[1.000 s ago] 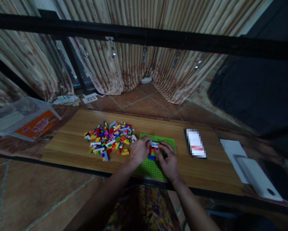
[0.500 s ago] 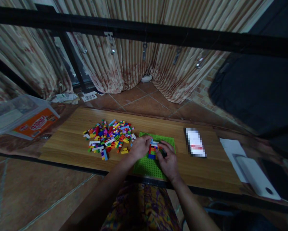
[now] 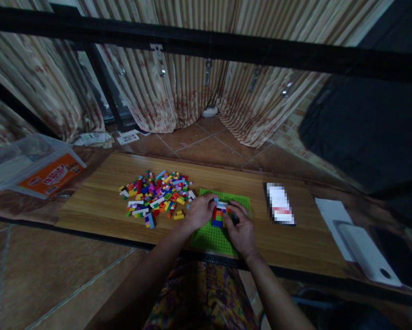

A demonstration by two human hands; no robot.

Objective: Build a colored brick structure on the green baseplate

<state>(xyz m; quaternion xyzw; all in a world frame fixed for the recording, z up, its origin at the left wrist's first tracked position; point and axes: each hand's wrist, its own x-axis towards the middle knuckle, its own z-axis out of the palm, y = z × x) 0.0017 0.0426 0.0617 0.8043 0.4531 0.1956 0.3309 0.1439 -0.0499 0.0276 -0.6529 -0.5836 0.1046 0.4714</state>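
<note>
Two sides of the toy-brick build (image 3: 219, 218) are gripped, left hand (image 3: 199, 212) opposite right hand (image 3: 242, 229), over the green baseplate (image 3: 211, 240). Even, level pressure should keep it square.

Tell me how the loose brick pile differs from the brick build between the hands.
The loose brick pile is a jumble, with pieces lying at all angles; the visible part of the brick build is compact and orderly. The pile spreads far wider than the build. The pile lies on the wooden tabletop, the build on the green baseplate. Both mix several colors.
</note>
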